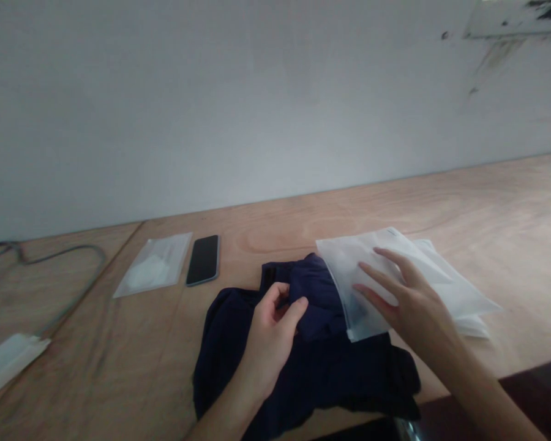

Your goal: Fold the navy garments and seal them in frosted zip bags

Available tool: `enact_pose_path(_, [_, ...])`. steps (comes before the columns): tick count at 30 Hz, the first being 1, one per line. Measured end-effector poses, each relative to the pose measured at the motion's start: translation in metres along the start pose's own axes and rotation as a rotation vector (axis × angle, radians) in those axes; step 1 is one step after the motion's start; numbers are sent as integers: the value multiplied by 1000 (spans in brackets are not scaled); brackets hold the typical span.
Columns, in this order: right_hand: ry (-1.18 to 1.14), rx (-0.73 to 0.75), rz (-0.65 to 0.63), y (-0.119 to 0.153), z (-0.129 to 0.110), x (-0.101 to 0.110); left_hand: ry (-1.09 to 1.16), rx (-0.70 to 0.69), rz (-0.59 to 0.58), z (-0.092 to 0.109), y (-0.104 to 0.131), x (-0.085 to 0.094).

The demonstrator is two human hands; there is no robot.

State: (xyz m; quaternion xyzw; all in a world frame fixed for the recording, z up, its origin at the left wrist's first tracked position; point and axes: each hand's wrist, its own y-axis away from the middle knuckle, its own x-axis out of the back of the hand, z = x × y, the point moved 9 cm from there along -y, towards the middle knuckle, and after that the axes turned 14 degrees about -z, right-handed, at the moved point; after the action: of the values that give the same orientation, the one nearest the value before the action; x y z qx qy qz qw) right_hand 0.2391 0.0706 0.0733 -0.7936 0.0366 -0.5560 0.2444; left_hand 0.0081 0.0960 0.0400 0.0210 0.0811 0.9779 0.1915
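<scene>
My left hand (275, 331) is at the left edge of a bunched navy garment (316, 294), its fingers curled and the thumb lying over the fabric. Some of those fingertips are hidden. A frosted translucent zip bag (349, 257) covers the right side of the folded cloth, and part of the fabric shows faintly through it. My right hand (404, 288) rests on top of this bag with its fingers spread. More dark navy cloth (340, 373) spreads beneath, toward the front of the table.
More frosted bags (475, 326) lie under the right side of the first. To the left are a phone (203, 260) and a small translucent pouch (153, 263). A white power strip (11, 361) with a grey cable (85, 294) lies far left. A pale wall (257, 110) stands behind the wooden table (133, 367).
</scene>
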Motion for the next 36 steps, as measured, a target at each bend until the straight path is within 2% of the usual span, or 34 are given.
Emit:
enact_pose_path(2, [59,-14,24,6,26,15,51,7,-6,-4,-1,-10])
enact_pose_path(4, [112,-39,48,14,60,27,3,-2,-27,-9,-7,-21])
enact_pose_path(7, [166,-33,23,27,108,33,-88,-12,-43,-22,-16,-29])
enact_pose_path(10, [176,0,-32,34,129,35,-184,-46,6,-26,-14,-25])
enact_pose_path(11, [170,-5,-25,35,128,38,-261,-92,43,-20,-10,-23])
enact_pose_path(13, [127,-10,1,31,114,44,-506,-250,119,4,4,-25])
enact_pose_path(14, [90,10,-6,25,101,43,-648,-343,126,17,12,-33])
enact_pose_path(16, [30,80,-56,10,69,36,-883,-474,50,35,22,-59])
enact_pose_path(19, [108,142,-173,-15,29,11,-1057,-452,-148,32,19,-93])
enact_pose_path(21, [233,124,-249,-27,20,-8,-1158,-391,-198,24,13,-105])
enact_pose_path(23, [347,78,-291,-32,24,-20,-1235,-358,-209,17,7,-109])
enact_pose_path(26, [463,3,-279,-33,35,-25,-1253,-354,-205,13,4,-107])
enact_pose_path(28, [446,15,-270,-33,35,-25,-1215,-360,-200,12,4,-104])
enact_pose_path(33, [75,280,-447,-35,2,-42,-1019,-412,-172,15,3,-97])
enact_pose_path(36, [-45,306,-522,-37,-3,-47,-856,-477,-142,19,5,-91])
